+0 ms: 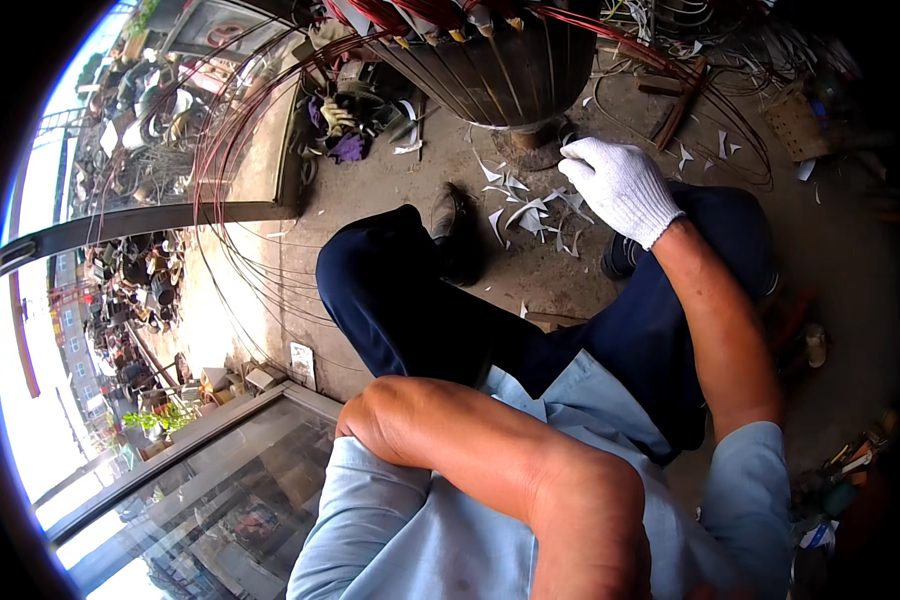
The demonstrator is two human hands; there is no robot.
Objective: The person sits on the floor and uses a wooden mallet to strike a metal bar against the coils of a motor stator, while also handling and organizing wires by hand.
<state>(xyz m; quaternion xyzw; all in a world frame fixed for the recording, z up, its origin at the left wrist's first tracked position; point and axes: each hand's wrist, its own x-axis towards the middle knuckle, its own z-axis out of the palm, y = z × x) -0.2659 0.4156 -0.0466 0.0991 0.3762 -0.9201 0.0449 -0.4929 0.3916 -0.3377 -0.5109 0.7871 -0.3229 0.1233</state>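
Observation:
My right hand (611,183), in a white knitted glove, hangs above my right knee with fingers curled together; what is in them, if anything, I cannot make out. Just beyond it, the narrow foot of a dark, ribbed, tapered container (490,85) stands on the floor, with red wires (380,20) over its top. White scraps (530,215) lie scattered around my shoes (450,230). My bare left forearm (480,440) is bent across my light blue shirt; its hand runs out of view at the lower edge.
Red wires loop down the left beside a metal-framed glass pane (200,490) and heaped junk (140,140). A purple cloth (348,147) lies near the container. Wood pieces (685,105), a perforated board (790,125) and coiled cables are at the upper right, tools (855,455) at the lower right.

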